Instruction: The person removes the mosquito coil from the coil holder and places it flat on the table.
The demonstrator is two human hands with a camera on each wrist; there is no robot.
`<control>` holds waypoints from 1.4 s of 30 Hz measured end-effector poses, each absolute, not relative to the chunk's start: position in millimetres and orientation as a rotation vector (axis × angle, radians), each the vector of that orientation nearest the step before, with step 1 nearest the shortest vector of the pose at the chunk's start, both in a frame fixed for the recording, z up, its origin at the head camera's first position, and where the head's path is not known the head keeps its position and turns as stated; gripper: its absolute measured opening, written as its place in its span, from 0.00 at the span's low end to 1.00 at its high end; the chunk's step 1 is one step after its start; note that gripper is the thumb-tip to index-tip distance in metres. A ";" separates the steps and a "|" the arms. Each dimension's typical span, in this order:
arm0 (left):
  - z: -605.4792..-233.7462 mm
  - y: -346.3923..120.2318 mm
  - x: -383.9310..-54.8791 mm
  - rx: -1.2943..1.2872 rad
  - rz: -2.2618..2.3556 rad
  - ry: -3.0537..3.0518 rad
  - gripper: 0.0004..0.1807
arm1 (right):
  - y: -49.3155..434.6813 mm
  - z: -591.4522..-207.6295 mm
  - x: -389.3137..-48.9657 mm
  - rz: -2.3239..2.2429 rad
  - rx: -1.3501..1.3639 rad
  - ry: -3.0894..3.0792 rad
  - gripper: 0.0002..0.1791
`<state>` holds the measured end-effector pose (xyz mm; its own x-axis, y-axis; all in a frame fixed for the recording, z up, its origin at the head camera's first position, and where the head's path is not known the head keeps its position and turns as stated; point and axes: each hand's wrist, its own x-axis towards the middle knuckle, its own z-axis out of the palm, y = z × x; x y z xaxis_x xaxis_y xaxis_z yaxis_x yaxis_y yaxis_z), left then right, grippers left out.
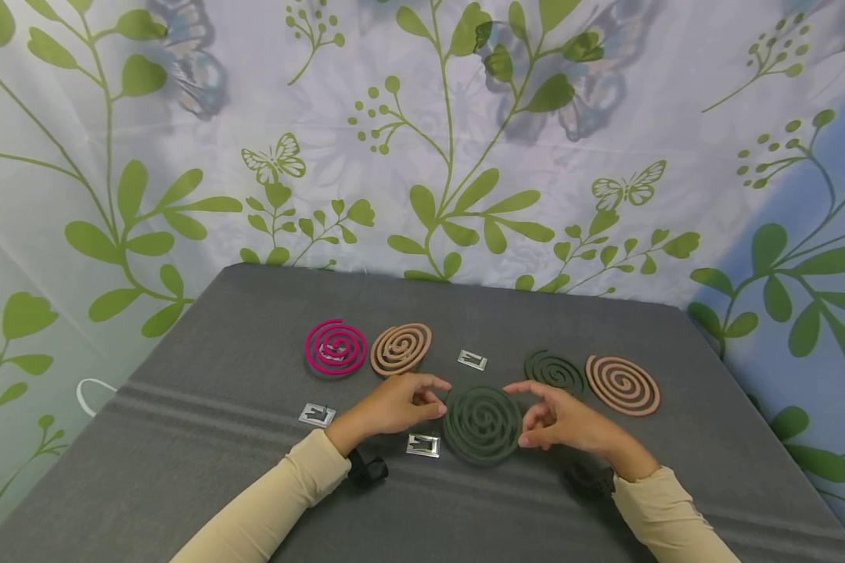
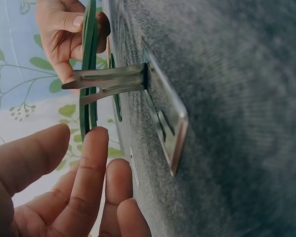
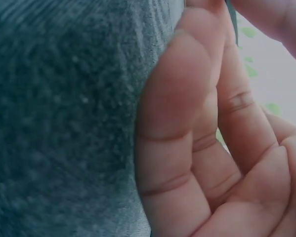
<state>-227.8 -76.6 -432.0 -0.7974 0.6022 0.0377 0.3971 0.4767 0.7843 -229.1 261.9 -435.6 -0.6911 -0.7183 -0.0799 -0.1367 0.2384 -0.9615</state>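
A dark green mosquito coil is between both hands in the head view. Edge-on in the left wrist view, the coil shows more than one layer. My right hand pinches its right rim with thumb and fingers; the right wrist view shows just a sliver of the coil at the top. At the opposite rim, my left hand has a fingertip against the edge, its thumb standing apart. A metal coil stand lies left of the coil, its raised prong overlapping the coil in the left wrist view.
Further back, a pink coil and a tan coil sit over metal stands. Another green coil and tan coil lie at right. More stands rest on the grey cloth-covered table. A leaf-patterned curtain hangs behind.
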 end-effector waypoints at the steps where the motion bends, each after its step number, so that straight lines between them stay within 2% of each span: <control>1: -432.3 -76.7 -227.6 0.856 1.211 2.484 0.20 | 261.6 -435.6 -229.0 -1.464 -0.786 1.995 0.44; 14: -430.6 -76.0 -225.5 0.825 1.085 2.469 0.19 | 259.6 -438.4 -226.9 -1.387 -0.768 1.997 0.44; 23: -430.0 -77.0 -225.2 0.847 1.099 2.436 0.18 | 261.7 -445.3 -232.4 -1.329 -0.886 1.987 0.42; 33: -432.5 -76.5 -224.4 0.846 1.086 2.438 0.18 | 259.0 -441.2 -225.9 -1.362 -0.782 1.991 0.44; 42: -432.2 -76.9 -223.8 0.850 1.087 2.430 0.17 | 258.7 -440.1 -224.8 -1.336 -0.792 2.012 0.44</control>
<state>-223.8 -76.9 -432.2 -0.7610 0.6454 -0.0663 0.3807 0.5269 0.7599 -224.8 258.7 -440.1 -0.6480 -0.7472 -0.1478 -0.1539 0.3185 -0.9354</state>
